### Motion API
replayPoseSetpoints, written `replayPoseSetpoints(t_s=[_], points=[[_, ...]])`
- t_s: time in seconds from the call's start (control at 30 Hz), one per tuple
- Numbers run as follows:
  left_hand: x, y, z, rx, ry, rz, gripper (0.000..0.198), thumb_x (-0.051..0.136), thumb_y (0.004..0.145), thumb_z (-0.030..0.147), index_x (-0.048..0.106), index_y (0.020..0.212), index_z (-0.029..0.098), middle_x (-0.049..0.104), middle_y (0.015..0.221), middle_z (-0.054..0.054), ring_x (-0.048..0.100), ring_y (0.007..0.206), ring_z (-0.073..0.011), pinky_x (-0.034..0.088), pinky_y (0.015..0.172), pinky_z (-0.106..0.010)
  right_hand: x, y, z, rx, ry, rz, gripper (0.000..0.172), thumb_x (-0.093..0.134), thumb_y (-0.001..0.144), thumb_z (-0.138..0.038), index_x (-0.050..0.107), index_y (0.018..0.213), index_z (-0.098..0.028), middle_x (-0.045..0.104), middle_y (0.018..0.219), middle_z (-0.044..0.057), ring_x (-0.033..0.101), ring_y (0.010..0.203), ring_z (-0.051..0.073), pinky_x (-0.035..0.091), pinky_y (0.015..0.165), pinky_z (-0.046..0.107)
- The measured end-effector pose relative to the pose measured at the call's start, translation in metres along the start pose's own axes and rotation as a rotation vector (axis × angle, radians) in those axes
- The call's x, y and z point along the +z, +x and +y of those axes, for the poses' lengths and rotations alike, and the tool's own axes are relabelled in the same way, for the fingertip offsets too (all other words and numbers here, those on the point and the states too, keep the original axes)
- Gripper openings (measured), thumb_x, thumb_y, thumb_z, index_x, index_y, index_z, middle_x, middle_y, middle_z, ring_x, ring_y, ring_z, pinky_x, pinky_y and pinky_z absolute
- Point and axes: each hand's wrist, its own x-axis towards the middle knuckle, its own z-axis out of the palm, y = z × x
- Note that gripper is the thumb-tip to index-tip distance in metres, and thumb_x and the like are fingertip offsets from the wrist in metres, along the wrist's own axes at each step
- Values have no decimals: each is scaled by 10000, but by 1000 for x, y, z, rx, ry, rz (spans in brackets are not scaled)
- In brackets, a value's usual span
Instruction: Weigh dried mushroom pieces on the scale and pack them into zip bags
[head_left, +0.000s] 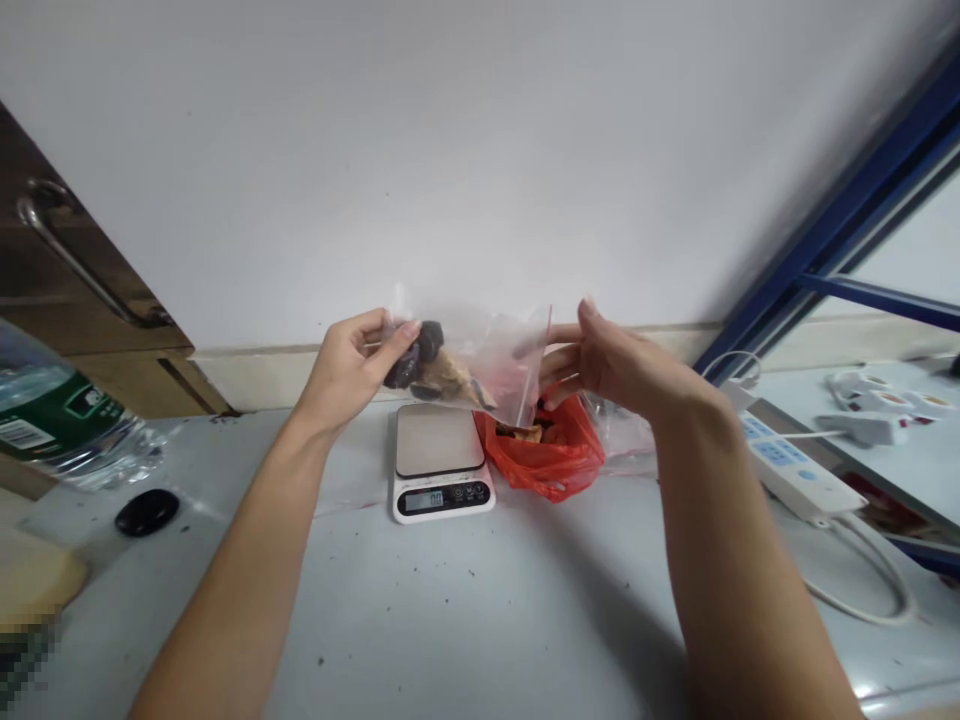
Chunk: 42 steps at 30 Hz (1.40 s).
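Observation:
A clear zip bag (480, 350) hangs sideways in the air, with dark rounded lumps and tan dried pieces (448, 380) gathered at its left end. My left hand (360, 360) grips that end between thumb and fingers. At the bag's right end, by the red-lined zip edge, my right hand (600, 360) is open, thumb up and apart from the fingers. Its fingertips are at the bag's edge, partly seen through the plastic. Below the bag stands a white kitchen scale (441, 445), its display reading 0.0. Beside it a red plastic bag (555, 460) lies open with dried pieces inside.
On the right lie a power strip (802, 470) with a white cable and several plugs (885, 400), near a blue metal frame (840, 220). To the left are a large water bottle (67, 420), a black oval object (147, 512) and a wooden cabinet (75, 270). A wall rises behind.

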Motion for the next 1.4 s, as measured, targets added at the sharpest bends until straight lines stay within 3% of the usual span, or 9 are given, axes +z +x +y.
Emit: replayPoseSetpoints(t_s=[0.2, 0.47, 0.6, 0.63, 0.7, 0.8, 0.87, 1.07, 1.4], points=[[-9, 1, -2, -37, 83, 12, 313, 726, 774, 498, 651, 683, 208, 729, 798, -42, 682, 850, -218, 539, 736, -277, 5, 0, -8, -74, -211, 63, 375, 890, 674, -529, 780, 738, -177, 730, 701, 38, 671, 697, 163, 552, 717, 299], [-7, 3, -14, -165, 258, -3, 365, 711, 810, 447, 700, 1070, 191, 751, 952, -73, 721, 854, -233, 563, 684, -292, 15, 11, 5, -10, -291, 23, 411, 842, 685, -541, 700, 664, -155, 631, 634, 5, 556, 610, 139, 462, 609, 303], [3, 1, -15, -7, 458, 102, 431, 714, 775, 302, 672, 1190, 194, 697, 1190, -107, 692, 1012, -235, 581, 831, -341, 23, 18, 7, 12, -329, -18, 396, 817, 686, -520, 649, 641, -164, 576, 625, -18, 511, 605, 127, 412, 578, 287], [7, -1, -14, 46, 485, 78, 401, 718, 770, 305, 686, 1154, 195, 697, 1189, -107, 684, 1020, -237, 577, 846, -352, 25, 21, 8, 11, -333, -28, 400, 817, 677, -518, 633, 625, -167, 566, 621, -22, 496, 599, 121, 393, 567, 280], [13, -4, -9, 95, 477, -97, 277, 715, 781, 347, 720, 1014, 198, 735, 1068, -85, 689, 942, -229, 571, 813, -348, 29, 26, 10, 9, -331, -44, 421, 829, 648, -525, 606, 598, -172, 538, 594, -37, 452, 572, 103, 347, 544, 270], [19, -8, -1, 46, 374, -407, 169, 680, 807, 361, 723, 811, 198, 758, 820, -40, 687, 751, -193, 546, 702, -308, 34, 31, 14, 22, -305, -76, 449, 852, 609, -547, 602, 599, -174, 502, 560, -55, 405, 549, 92, 304, 533, 269], [19, -9, 2, 14, 324, -492, 154, 676, 804, 338, 730, 773, 197, 757, 754, -29, 682, 703, -180, 533, 673, -293, 36, 32, 15, 21, -283, -77, 464, 853, 600, -566, 601, 606, -177, 500, 564, -55, 411, 557, 97, 306, 539, 271], [15, -10, 5, -35, 199, -605, 156, 693, 806, 340, 762, 775, 203, 784, 775, -28, 709, 729, -180, 559, 677, -277, 37, 31, 19, -21, -256, -75, 465, 832, 644, -574, 580, 606, -185, 413, 540, -82, 331, 536, 83, 251, 530, 271], [19, -7, 3, -108, 195, -555, 148, 653, 735, 213, 798, 730, 183, 776, 706, -23, 687, 679, -164, 527, 632, -248, 40, 31, 19, -3, -213, -83, 384, 832, 638, -479, 596, 574, -183, 488, 577, -50, 419, 578, 103, 304, 547, 277]])
